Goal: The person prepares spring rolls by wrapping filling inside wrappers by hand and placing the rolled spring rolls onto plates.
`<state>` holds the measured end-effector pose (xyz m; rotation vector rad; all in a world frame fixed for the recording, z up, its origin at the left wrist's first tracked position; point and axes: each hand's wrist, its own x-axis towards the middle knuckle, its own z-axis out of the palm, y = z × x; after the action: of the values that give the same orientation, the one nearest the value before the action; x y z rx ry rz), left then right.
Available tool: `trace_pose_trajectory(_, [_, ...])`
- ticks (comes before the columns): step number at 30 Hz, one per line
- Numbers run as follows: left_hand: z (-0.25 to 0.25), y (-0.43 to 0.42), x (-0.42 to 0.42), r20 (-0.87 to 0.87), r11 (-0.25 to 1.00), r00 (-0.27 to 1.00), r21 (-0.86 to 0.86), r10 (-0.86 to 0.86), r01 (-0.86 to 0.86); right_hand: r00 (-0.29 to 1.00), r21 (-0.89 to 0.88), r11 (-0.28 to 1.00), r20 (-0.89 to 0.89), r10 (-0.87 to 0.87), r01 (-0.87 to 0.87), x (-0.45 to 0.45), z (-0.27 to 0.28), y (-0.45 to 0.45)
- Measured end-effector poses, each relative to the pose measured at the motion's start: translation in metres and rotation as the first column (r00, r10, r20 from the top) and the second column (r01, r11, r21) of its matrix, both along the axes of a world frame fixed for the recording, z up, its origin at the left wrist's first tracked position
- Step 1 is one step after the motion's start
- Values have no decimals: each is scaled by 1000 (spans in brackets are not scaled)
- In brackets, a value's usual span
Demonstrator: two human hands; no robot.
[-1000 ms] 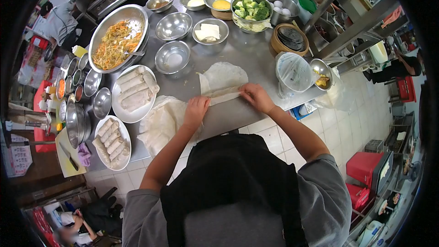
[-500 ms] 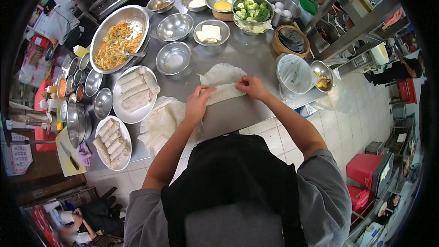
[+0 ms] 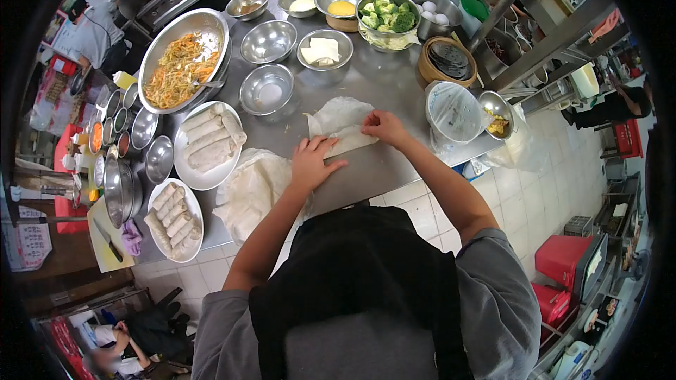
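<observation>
A thin, pale spring roll wrapper (image 3: 341, 114) lies on the steel table before me, its near side folded into a roll (image 3: 352, 141); any filling is hidden. My left hand (image 3: 314, 165) rests at the roll's left end, fingers stretched over it and thumb apart on the steel. At the right end, my right hand (image 3: 384, 129) pinches the wrapper between thumb and fingers. A loose pile of wrappers (image 3: 252, 188) sits beside my left forearm. Finished-looking spring rolls lie on an oval plate (image 3: 237, 169) and on a smaller plate (image 3: 197, 243) to the left.
A large bowl (image 3: 150, 63) of shredded vegetable filling stands far left. Several steel bowls line the back, near a broccoli bowl (image 3: 386, 17). To the right are a plastic-lined tub (image 3: 451, 114) and a bamboo steamer (image 3: 427, 70). A knife (image 3: 108, 241) lies on a cutting board.
My left hand has flattened, its thumb moving off the roll and down toward the table edge. My right hand has shifted slightly up and left, still at the roll's right end.
</observation>
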<state>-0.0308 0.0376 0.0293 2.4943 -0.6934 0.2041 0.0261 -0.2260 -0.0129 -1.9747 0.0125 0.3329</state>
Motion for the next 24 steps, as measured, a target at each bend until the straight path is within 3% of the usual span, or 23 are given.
trace_pose_trajectory(1, [-2,-1,0,7,1000,1000,-2,11,-11,1000,22,1000,20,1,-2,-1,-1,1])
trace_pose_trajectory(2, [-7,0,2,-5,1000,1000,-7,17,-17,968,-142,989,241,64,-30,-4,3,3])
trace_pose_trajectory(4, [-16,1,6,-28,999,999,-16,27,-28,757,-453,891,591,277,28,-15,17,10])
trace_pose_trajectory(7, [-15,2,8,-45,1000,999,-19,16,-17,783,-539,841,507,362,-40,-26,23,17])
trace_pose_trajectory(10, [-19,2,10,9,999,1000,-33,16,-15,763,-737,676,433,480,-7,-38,31,21])
trace_pose_trajectory(13, [-23,3,12,18,1000,1000,-24,15,-14,569,-635,759,681,462,144,-54,34,41])
trace_pose_trajectory(16, [-30,4,16,3,1000,1000,-11,15,-15,588,-652,757,630,507,45,-63,38,56])
trace_pose_trajectory(19, [-26,5,15,-50,999,999,-47,3,-5,678,-650,757,587,443,68,-59,24,54])
trace_pose_trajectory(22, [-23,5,12,-59,996,998,-86,23,-28,685,-673,739,560,467,46,-57,18,51])
trace_pose_trajectory(24, [-18,5,8,-70,999,996,27,46,-44,671,-692,719,563,482,65,-54,10,50])
